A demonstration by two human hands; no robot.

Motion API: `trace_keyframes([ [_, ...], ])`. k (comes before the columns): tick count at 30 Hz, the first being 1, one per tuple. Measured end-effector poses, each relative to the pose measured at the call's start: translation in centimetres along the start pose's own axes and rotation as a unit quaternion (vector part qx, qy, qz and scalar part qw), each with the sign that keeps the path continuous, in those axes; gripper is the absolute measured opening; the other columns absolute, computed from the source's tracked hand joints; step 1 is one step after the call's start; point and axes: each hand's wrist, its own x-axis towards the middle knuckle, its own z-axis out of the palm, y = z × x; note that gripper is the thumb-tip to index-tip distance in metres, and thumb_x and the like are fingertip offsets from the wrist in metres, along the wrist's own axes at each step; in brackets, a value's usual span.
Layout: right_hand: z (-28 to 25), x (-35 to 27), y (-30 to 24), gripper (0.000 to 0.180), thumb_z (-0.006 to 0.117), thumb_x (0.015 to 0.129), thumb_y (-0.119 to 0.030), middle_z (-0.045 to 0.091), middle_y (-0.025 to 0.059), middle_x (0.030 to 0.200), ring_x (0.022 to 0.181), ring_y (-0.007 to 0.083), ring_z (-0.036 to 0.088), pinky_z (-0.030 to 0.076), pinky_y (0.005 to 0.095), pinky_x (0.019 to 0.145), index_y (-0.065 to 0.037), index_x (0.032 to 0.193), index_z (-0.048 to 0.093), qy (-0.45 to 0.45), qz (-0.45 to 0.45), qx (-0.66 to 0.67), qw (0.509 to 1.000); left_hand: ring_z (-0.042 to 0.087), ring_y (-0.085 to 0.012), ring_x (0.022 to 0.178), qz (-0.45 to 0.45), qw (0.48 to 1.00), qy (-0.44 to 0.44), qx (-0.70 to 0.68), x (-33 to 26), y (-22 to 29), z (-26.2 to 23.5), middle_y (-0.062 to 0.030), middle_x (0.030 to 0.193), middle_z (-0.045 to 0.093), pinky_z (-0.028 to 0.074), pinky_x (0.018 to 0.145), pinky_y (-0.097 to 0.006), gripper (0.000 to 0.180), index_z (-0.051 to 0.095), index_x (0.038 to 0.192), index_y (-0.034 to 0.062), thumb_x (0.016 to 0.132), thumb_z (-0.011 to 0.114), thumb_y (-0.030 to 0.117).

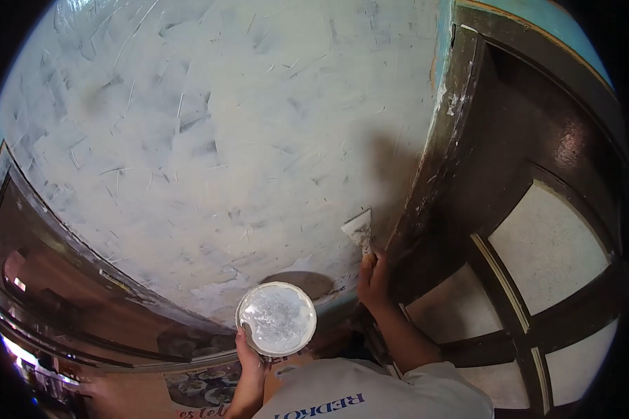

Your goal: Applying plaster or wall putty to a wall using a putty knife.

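My right hand [374, 281] grips the handle of a putty knife [358, 229], whose wide blade lies against the plastered wall [210, 140] close to the dark door frame. My left hand [250, 357] holds up a round white plate [277, 318] smeared with white putty, just below the wall's lower edge. The wall is covered in streaky white and grey filler strokes.
A dark wooden door frame [446, 146] runs down the right of the wall, with a paneled door with pale panes [545, 244] beyond it. A dark wooden window frame [70, 279] borders the wall at the lower left. Printed paper [203, 391] lies below.
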Motion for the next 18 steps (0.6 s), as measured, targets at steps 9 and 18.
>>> trace_keyframes([
  [9, -0.2, -1.4, 4.1, 0.031, 0.045, 0.096, -0.028, 0.054, 0.0142, 0.093, 0.084, 0.0216, 0.055, 0.044, 0.0334, 0.077, -0.001, 0.112, 0.044, -0.087, 0.220, 0.063, 0.969, 0.048, -0.0281, 0.118, 0.022, 1.000, 0.000, 0.012, -0.4, -0.7, -0.3, -0.0138, 0.132, 0.047, 0.040, 0.098, -0.039, 0.065, 0.037, 0.135, 0.0043, 0.091, 0.035, 0.052],
  [18, -2.7, 0.0, 2.0, 0.029, 0.045, 0.096, -0.021, 0.052, 0.0043, 0.089, 0.081, 0.0121, 0.049, 0.042, 0.0263, 0.075, -0.003, 0.118, 0.038, 0.059, 0.111, 0.161, 0.979, 0.049, -0.0293, 0.117, 0.001, 1.000, -0.009, 0.013, -0.6, -0.8, 0.3, -0.0145, 0.131, 0.047, 0.041, 0.097, -0.040, 0.065, 0.036, 0.136, 0.0047, 0.091, 0.034, 0.052],
])
